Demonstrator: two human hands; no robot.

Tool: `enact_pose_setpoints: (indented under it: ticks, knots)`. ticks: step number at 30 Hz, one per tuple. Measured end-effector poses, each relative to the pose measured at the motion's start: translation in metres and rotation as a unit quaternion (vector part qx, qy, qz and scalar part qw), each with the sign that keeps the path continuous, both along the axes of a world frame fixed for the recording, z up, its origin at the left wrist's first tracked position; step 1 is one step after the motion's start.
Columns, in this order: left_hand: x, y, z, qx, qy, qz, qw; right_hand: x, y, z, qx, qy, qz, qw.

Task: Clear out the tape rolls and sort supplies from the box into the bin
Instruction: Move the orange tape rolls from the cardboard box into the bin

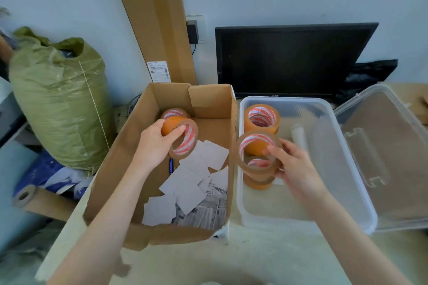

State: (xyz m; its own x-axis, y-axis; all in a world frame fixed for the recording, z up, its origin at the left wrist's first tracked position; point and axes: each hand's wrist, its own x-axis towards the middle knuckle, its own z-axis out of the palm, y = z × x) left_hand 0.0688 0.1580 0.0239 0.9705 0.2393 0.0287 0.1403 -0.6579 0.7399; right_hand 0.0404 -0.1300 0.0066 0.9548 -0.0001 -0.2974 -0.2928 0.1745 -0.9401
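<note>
An open cardboard box (129, 183) stands on the left and a clear plastic bin (328, 213) on the right. My left hand (155, 143) grips an orange tape roll (183, 137) above the box floor. Behind it another tape roll (174, 113) stays in the box. My right hand (294, 166) holds a tape roll (256, 146) over a stack of rolls (258, 178) at the bin's left wall. One more stack of rolls (261, 118) stands further back in the bin. White cards (194, 183), printed labels and a blue pen (171, 165) lie in the box.
The bin's clear lid (384, 152) lies open to the right. A white tube (298, 135) lies inside the bin. A black monitor (289, 58) and a tall flat carton (152, 18) lean on the wall behind. A green sack (58, 104) stands at the left.
</note>
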Motion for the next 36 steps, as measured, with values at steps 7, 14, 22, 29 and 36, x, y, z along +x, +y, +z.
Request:
enact_pose_setpoints:
  ticks: [7, 14, 22, 29, 36]
  knots:
    - [-0.014, -0.045, -0.015, -0.260, 0.017, 0.097, 0.960, 0.033, -0.029, -0.022, -0.309, 0.026, 0.055, 0.949]
    - [-0.031, -0.073, -0.028, -0.363, 0.105, 0.157, 0.912, 0.064, -0.028, -0.065, -0.630, 0.015, 0.202, 0.750]
    - [-0.039, -0.077, -0.038, -0.330, 0.128, 0.157, 0.922, 0.071, -0.020, -0.100, -0.510, 0.148, 0.186, 0.827]
    - [-0.036, -0.090, -0.037, -0.349, 0.132, 0.155, 0.915, 0.074, -0.026, -0.113, -0.359, 0.188, 0.154, 0.901]
    - [-0.033, -0.097, -0.038, -0.362, 0.137, 0.152, 0.909, 0.076, -0.028, -0.117, -0.356, 0.164, 0.048, 0.919]
